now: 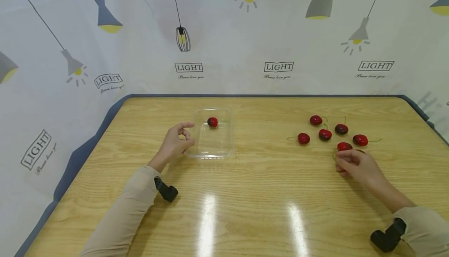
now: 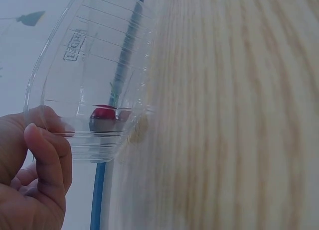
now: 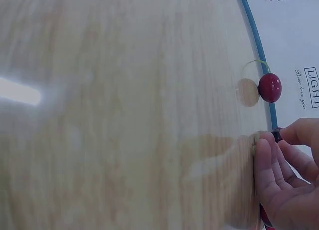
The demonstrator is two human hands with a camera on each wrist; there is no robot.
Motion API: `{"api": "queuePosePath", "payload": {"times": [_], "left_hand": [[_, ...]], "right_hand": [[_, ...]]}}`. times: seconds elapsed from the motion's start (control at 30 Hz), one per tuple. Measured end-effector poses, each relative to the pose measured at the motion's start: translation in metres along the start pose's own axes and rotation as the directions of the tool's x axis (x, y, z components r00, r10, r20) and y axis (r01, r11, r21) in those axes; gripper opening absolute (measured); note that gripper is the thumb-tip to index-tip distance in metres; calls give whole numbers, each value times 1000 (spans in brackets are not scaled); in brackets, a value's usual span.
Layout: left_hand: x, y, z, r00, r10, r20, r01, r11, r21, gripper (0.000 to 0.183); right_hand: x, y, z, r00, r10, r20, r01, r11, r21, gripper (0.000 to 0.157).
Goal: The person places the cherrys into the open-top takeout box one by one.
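A clear plastic container stands left of the middle of the table, with one dark red cherry inside. My left hand holds its left rim, thumb and bent index finger at the wall; the left wrist view shows part of a finger through the plastic. On the right, my right hand is at the near side of a cherry, fingertips together by its green stem. Another cherry is mostly hidden behind this hand. The right wrist view shows a cherry beyond the fingers.
Several loose cherries with stems lie around the right hand, among them one farthest back and one at the right. The wooden table has a blue edge, and a printed cloth hangs behind it.
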State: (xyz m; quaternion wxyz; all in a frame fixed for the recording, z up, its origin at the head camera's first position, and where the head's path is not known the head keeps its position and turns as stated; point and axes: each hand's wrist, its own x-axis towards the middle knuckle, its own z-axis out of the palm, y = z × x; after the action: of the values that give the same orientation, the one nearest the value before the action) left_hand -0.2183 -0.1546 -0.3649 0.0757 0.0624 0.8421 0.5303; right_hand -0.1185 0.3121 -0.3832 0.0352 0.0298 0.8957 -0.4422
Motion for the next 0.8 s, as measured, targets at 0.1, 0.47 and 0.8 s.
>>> {"api": "queuePosePath", "payload": {"times": [0.1,0.47,0.8], "left_hand": [[0,0,0,1000,1,-3,-1,1000,1,53],[0,0,1,1000,2,-4,-2,1000,11,53],[0,1,0,1000,1,-5,-1,1000,7,53]], "right_hand": [[1,1,1,1000,0,4,1,1000,-20,38],[5,4,1,1000,-14,18,15,999,-50,36],[7,5,1,999,-8,34,9,999,-42,35]]}}
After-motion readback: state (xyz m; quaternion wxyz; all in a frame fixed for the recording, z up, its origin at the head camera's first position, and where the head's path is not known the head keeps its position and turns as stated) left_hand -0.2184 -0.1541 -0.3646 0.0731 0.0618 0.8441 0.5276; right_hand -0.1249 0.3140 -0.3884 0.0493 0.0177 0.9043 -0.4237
